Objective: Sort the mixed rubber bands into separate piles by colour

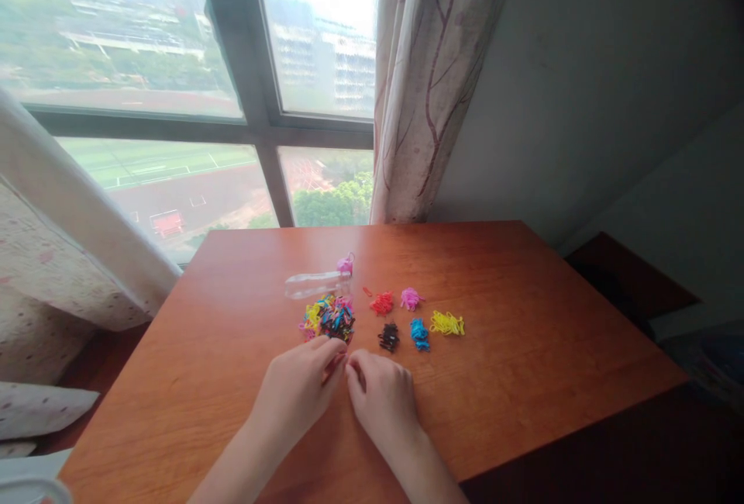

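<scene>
My left hand (299, 376) is closed in a pinch just in front of a mixed pile of small pin-like plastic pieces (328, 318) in several colours. Close beside it, my right hand (384, 391) is also pinched, its fingertips almost meeting the left ones. Whatever lies between the fingertips is too small to make out. To the right of the pile, pieces lie sorted by colour: a red heap (382, 303), a pink heap (410, 299), a black heap (389, 337), a blue heap (419, 334) and a yellow heap (447, 323).
Behind the mixed pile, a clear bottle-shaped container (314, 284) lies on its side, with a pink piece (345, 264) at its right end. The brown wooden table (523, 357) stands against a window (256, 124) with curtains (433, 77) on both sides.
</scene>
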{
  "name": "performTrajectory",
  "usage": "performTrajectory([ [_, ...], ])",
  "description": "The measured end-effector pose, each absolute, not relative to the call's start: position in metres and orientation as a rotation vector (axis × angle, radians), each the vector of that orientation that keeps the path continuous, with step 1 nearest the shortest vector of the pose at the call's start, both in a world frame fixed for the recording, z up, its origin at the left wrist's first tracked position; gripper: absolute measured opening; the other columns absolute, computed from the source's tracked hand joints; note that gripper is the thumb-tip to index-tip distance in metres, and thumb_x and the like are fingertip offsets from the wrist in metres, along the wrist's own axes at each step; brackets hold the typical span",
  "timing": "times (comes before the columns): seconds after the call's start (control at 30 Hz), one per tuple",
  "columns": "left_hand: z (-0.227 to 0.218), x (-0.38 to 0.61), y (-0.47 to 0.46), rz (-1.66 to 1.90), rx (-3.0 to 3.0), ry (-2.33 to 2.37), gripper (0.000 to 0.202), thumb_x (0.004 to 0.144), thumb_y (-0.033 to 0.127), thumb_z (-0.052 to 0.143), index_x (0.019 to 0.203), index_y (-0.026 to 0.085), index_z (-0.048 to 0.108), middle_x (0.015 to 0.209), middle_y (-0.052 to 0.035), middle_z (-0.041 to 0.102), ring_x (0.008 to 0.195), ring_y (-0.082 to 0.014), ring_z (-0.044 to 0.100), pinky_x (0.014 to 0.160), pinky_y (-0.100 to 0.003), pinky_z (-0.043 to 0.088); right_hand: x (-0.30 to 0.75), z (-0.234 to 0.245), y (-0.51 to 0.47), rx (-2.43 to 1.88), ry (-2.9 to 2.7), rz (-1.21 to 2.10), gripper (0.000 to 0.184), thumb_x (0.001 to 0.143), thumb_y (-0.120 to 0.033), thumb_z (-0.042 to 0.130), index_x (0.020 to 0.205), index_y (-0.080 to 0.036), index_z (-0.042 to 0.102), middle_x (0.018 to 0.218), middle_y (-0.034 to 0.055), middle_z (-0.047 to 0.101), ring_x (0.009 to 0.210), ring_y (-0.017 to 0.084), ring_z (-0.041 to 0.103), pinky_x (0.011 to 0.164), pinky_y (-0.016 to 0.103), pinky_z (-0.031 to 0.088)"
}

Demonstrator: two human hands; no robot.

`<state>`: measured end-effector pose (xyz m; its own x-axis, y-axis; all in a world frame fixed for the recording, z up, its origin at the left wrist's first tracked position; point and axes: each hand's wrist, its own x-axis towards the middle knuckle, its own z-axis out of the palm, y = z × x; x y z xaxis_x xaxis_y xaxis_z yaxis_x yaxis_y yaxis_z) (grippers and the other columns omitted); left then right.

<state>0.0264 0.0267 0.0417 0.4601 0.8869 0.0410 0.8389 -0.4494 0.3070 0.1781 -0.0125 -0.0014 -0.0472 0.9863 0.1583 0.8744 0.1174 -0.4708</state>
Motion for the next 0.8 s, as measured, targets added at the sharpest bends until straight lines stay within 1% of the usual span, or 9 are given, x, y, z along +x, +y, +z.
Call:
performTrajectory([
  [0.1, 0.063, 0.043, 0.056, 0.146, 2.596, 1.580, 0.020, 0.094, 0.025, 0.046, 0.091, 0.023, 0.066, 0.091, -0.0033, 0.070, 0.079, -0.0192, 0.069, 0.057, -0.024, 0.041, 0.178, -0.003, -0.012, -1.791, -1.957, 0.357, 0.011, 0.089, -0.017, 0.057, 0.082, -0.025, 0.061, 0.072, -0.0048, 0.067, 0.064, 0.013, 0.061, 0.057, 0.029, 0.020],
  [0.17, 0.074, 0.058, 0.080, 0.016, 2.684, 1.584, 0.019, 0.093, 0.021, 0.047, 0.097, 0.022, 0.066, 0.098, -0.0070, 0.069, 0.079, -0.0214, 0.069, 0.056, -0.026, 0.042, 0.179, -0.004, -0.012, -1.775, -1.945, 0.375, 0.012, 0.089, -0.016, 0.056, 0.083, -0.025, 0.061, 0.072, -0.0053, 0.067, 0.064, 0.012, 0.061, 0.057, 0.028, 0.021],
  [0.23, 0.078, 0.073, 0.104, -0.037, 2.730, 1.508, 0.021, 0.091, 0.014, 0.049, 0.099, 0.020, 0.068, 0.099, -0.0091, 0.068, 0.082, -0.0226, 0.069, 0.060, -0.028, 0.045, 0.180, -0.005, -0.012, -1.744, -1.937, 0.393, 0.013, 0.088, -0.015, 0.056, 0.083, -0.025, 0.061, 0.072, -0.0056, 0.067, 0.065, 0.012, 0.061, 0.058, 0.028, 0.022],
  [0.33, 0.075, 0.091, 0.128, -0.155, 2.760, 1.398, 0.021, 0.088, 0.006, 0.052, 0.096, 0.016, 0.070, 0.095, -0.0108, 0.069, 0.085, -0.0230, 0.069, 0.068, -0.031, 0.050, 0.180, -0.005, -0.013, -1.696, -1.932, 0.403, 0.014, 0.087, -0.013, 0.056, 0.082, -0.025, 0.061, 0.073, -0.0057, 0.067, 0.066, 0.012, 0.061, 0.059, 0.027, 0.023],
  [0.37, 0.072, 0.095, 0.134, -0.197, 2.757, 1.375, 0.019, 0.089, 0.007, 0.053, 0.095, 0.014, 0.069, 0.094, -0.0108, 0.069, 0.085, -0.0225, 0.069, 0.070, -0.033, 0.051, 0.181, -0.005, -0.013, -1.688, -1.929, 0.402, 0.014, 0.087, -0.013, 0.056, 0.082, -0.025, 0.061, 0.073, -0.0057, 0.067, 0.066, 0.012, 0.061, 0.060, 0.027, 0.023],
  [0.43, 0.066, 0.100, 0.141, -0.276, 2.741, 1.353, 0.014, 0.092, 0.016, 0.056, 0.100, 0.013, 0.067, 0.099, -0.0092, 0.068, 0.089, -0.0205, 0.067, 0.076, -0.036, 0.054, 0.181, -0.005, -0.013, -1.682, -1.920, 0.400, 0.014, 0.087, -0.012, 0.055, 0.082, -0.025, 0.061, 0.073, -0.0056, 0.067, 0.066, 0.012, 0.060, 0.060, 0.027, 0.023],
  [0.5, 0.060, 0.101, 0.145, -0.336, 2.719, 1.347, 0.023, 0.093, 0.028, 0.058, 0.111, 0.014, 0.063, 0.109, -0.0079, 0.066, 0.095, -0.0194, 0.065, 0.082, -0.039, 0.055, 0.180, -0.005, -0.013, -1.686, -1.912, 0.396, 0.014, 0.086, -0.013, 0.056, 0.082, -0.025, 0.061, 0.072, -0.0055, 0.066, 0.066, 0.012, 0.060, 0.060, 0.028, 0.023],
  [0.57, 0.055, 0.100, 0.148, -0.366, 2.701, 1.348, 0.033, 0.093, 0.035, 0.059, 0.120, 0.015, 0.059, 0.118, -0.0081, 0.063, 0.100, -0.0199, 0.064, 0.085, -0.041, 0.055, 0.180, -0.006, -0.012, -1.691, -1.912, 0.393, 0.013, 0.086, -0.013, 0.056, 0.081, -0.025, 0.061, 0.072, -0.0054, 0.067, 0.066, 0.012, 0.061, 0.060, 0.028, 0.023],
  [0.8, 0.054, 0.100, 0.152, -0.346, 2.632, 1.398, 0.035, 0.093, 0.035, 0.059, 0.122, 0.016, 0.057, 0.122, -0.0092, 0.061, 0.104, -0.0216, 0.062, 0.088, -0.043, 0.054, 0.181, -0.006, -0.012, -1.700, -1.918, 0.397, 0.012, 0.087, -0.015, 0.056, 0.082, -0.025, 0.061, 0.073, -0.0048, 0.067, 0.067, 0.012, 0.061, 0.059, 0.027, 0.023],
])
